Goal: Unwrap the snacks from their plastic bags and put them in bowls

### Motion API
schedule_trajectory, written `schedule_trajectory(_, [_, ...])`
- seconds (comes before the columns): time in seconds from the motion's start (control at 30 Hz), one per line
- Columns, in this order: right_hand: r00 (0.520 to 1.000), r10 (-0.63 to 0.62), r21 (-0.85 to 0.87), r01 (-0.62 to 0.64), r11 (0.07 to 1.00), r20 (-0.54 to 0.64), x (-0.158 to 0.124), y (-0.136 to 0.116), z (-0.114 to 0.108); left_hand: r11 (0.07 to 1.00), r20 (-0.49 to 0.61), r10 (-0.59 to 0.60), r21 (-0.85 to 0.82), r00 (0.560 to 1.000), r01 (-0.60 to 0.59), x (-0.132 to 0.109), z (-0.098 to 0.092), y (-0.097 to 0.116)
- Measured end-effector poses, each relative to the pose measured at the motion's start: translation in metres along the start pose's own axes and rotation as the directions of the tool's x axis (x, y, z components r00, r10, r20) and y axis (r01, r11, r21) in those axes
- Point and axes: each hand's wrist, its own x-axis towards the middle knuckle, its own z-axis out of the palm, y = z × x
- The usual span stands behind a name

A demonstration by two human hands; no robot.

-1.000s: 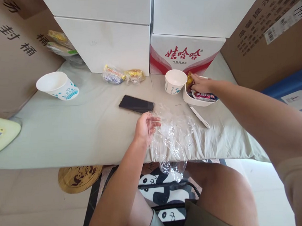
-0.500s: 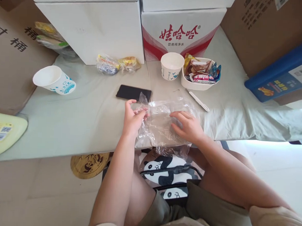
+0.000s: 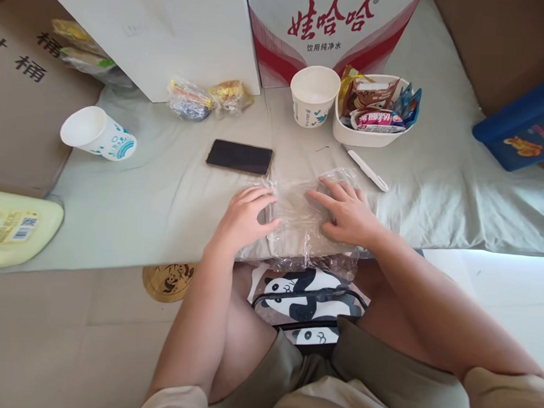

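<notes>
A clear plastic bag point(image 3: 294, 208) lies spread near the front edge of the cloth-covered table, its lower end hanging over the edge. My left hand point(image 3: 248, 215) rests on the bag's left side, fingers and thumb apart. On its right side my right hand point(image 3: 350, 213) lies with fingers spread, touching the film. Just beyond the bag is a black smartphone point(image 3: 240, 157), lying flat. A white box-cutter-like tool point(image 3: 368, 170) lies beyond my right hand.
Behind stand a paper cup point(image 3: 313, 97) and a white tub point(image 3: 367, 138) of packaged snacks. Wrapped packets point(image 3: 190, 100) lie by the white boxes point(image 3: 171, 37). Another paper cup point(image 3: 99, 133) lies tilted at left, near a pale yellow bottle point(image 3: 18, 229). A blue package point(image 3: 523, 131) is at right.
My left hand has turned from gripping the bag's raised edge to lying on it with fingers apart. My right hand has spread its fingers on the film. The view has tipped downward.
</notes>
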Motion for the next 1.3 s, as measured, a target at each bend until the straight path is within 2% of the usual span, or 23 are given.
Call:
schedule_trajectory(0.1, [0.999,0.005,-0.026,-0.006,1.000,-0.039,0.002,0.008,0.002,0.989,0.057,-0.079,0.132,0.995,0.071,0.009,0.005,-0.005])
schedule_trajectory(0.27, [0.996,0.005,-0.011,-0.006,1.000,-0.084,-0.001,0.022,0.002,0.956,0.166,-0.160,0.273,0.973,0.110,0.010,0.000,-0.016])
schedule_trajectory(0.33, [0.992,0.005,0.011,-0.004,1.000,-0.125,-0.002,0.026,0.000,0.954,0.146,-0.144,0.284,0.979,0.098,0.007,-0.002,-0.017])
schedule_trajectory(0.43, [0.973,-0.011,0.074,0.029,0.997,-0.230,-0.003,0.027,-0.007,0.971,0.053,-0.069,0.232,0.996,0.055,0.003,-0.004,-0.013])
schedule_trajectory(0.53, [0.952,-0.010,0.203,0.075,0.976,-0.305,-0.009,0.023,-0.020,1.000,-0.092,-0.025,0.013,0.995,0.026,-0.002,-0.008,-0.006])
schedule_trajectory(0.6, [0.951,0.081,0.352,0.030,0.935,-0.298,-0.014,0.020,-0.029,0.964,-0.173,-0.093,-0.260,0.981,0.046,-0.005,-0.010,-0.002])
schedule_trajectory(0.67, [0.948,0.224,0.545,-0.066,0.836,-0.228,-0.018,0.018,-0.037,0.824,-0.203,-0.269,-0.555,0.942,0.116,-0.006,-0.011,0.001])
schedule_trajectory(0.73, [0.934,0.330,0.711,-0.139,0.689,-0.138,-0.019,0.018,-0.040,0.621,-0.157,-0.461,-0.760,0.873,0.191,-0.003,-0.011,0.003])
schedule_trajectory(0.8, [0.915,0.392,0.808,-0.158,0.567,-0.096,-0.017,0.021,-0.039,0.470,-0.103,-0.565,-0.855,0.819,0.217,0.005,-0.010,0.005])
schedule_trajectory(0.83, [0.902,0.421,0.832,-0.156,0.532,-0.099,-0.016,0.023,-0.037,0.436,-0.093,-0.577,-0.875,0.811,0.210,0.011,-0.010,0.006])
schedule_trajectory(0.93, [0.865,0.482,0.864,-0.135,0.485,-0.135,-0.015,0.030,-0.029,0.430,-0.123,-0.543,-0.890,0.831,0.149,0.027,-0.009,0.008])
schedule_trajectory(1.0, [0.870,0.471,0.865,-0.119,0.487,-0.145,-0.019,0.037,-0.024,0.419,-0.105,-0.537,-0.894,0.837,0.157,0.033,-0.009,0.009])
schedule_trajectory(1.1, [0.880,0.441,0.827,-0.110,0.551,-0.177,-0.027,0.051,-0.021,0.380,-0.061,-0.623,-0.895,0.780,0.234,0.035,-0.008,0.010])
schedule_trajectory(1.17, [0.828,0.473,0.757,-0.094,0.646,-0.301,-0.030,0.059,-0.023,0.391,-0.071,-0.668,-0.881,0.741,0.268,0.032,-0.006,0.010])
schedule_trajectory(1.23, [0.753,0.465,0.649,-0.067,0.758,-0.465,-0.029,0.058,-0.029,0.408,-0.057,-0.669,-0.862,0.741,0.301,0.031,-0.005,0.011])
schedule_trajectory(1.27, [0.737,0.426,0.584,-0.052,0.810,-0.525,-0.027,0.052,-0.033,0.407,-0.027,-0.660,-0.853,0.751,0.327,0.031,-0.004,0.012])
schedule_trajectory(1.3, [0.748,0.362,0.516,-0.030,0.856,-0.557,-0.024,0.044,-0.035,0.404,0.009,-0.648,-0.843,0.761,0.354,0.033,-0.002,0.012])
